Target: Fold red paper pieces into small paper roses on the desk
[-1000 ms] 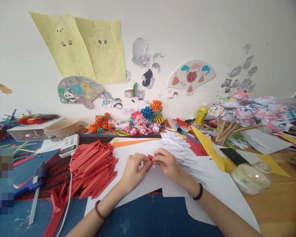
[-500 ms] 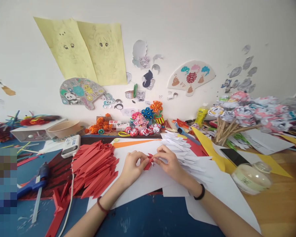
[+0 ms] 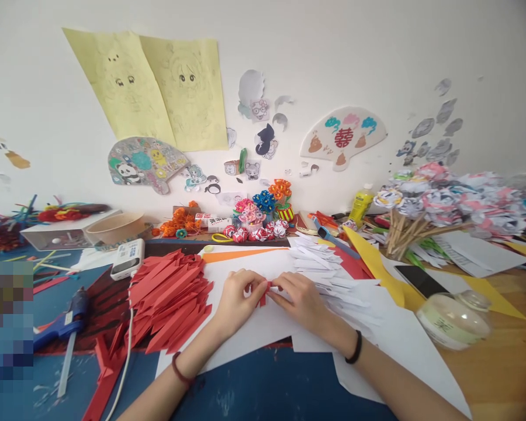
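Both hands meet over the white paper sheets (image 3: 241,333) and pinch one small folded red paper piece (image 3: 263,300). My left hand (image 3: 240,298) grips it from the left between thumb and fingers, while my right hand (image 3: 301,298) pinches its right side. Fingertips hide most of the piece, so its exact fold cannot be made out. To the left of my left hand lies a heap of folded red paper strips (image 3: 170,298). Beyond my right hand is a pile of folded white paper strips (image 3: 319,263).
A blue glue gun (image 3: 72,321) and a white cable (image 3: 128,356) lie at the left. On the right are a phone (image 3: 421,282), a clear plastic bottle (image 3: 456,318) and paper flowers (image 3: 442,199) on sticks. A yellow bottle (image 3: 361,204) stands near the wall.
My right hand's fingers have lowered and closed in on the red piece, which is now more covered. The whole view has shifted slightly.
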`<state>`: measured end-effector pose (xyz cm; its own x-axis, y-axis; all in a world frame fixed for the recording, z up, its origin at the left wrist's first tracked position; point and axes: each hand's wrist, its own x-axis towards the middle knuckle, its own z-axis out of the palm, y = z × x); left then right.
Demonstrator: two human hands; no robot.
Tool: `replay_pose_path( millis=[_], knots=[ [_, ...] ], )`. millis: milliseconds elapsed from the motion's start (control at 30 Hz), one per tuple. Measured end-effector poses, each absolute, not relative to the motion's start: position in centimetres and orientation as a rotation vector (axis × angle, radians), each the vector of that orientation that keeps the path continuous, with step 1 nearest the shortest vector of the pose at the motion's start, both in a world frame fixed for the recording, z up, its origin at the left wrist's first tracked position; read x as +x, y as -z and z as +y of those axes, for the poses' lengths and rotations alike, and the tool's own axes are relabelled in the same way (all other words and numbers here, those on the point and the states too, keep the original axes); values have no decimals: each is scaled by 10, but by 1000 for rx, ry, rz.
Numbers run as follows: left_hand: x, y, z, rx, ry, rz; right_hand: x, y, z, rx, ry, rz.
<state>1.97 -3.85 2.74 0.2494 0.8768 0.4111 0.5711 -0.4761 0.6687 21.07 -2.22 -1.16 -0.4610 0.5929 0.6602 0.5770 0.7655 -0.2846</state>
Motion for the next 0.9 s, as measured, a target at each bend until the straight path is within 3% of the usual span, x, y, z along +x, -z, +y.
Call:
replay_pose_path(
  millis=[533, 900],
  knots=[
    [12, -28, -28, 1931, -1137, 1367, 206, 11, -29, -790, -169, -2192],
    [10, -24, -22, 1803, -1111, 1387, 202, 13, -34, -798, -68, -2178]
  ],
)
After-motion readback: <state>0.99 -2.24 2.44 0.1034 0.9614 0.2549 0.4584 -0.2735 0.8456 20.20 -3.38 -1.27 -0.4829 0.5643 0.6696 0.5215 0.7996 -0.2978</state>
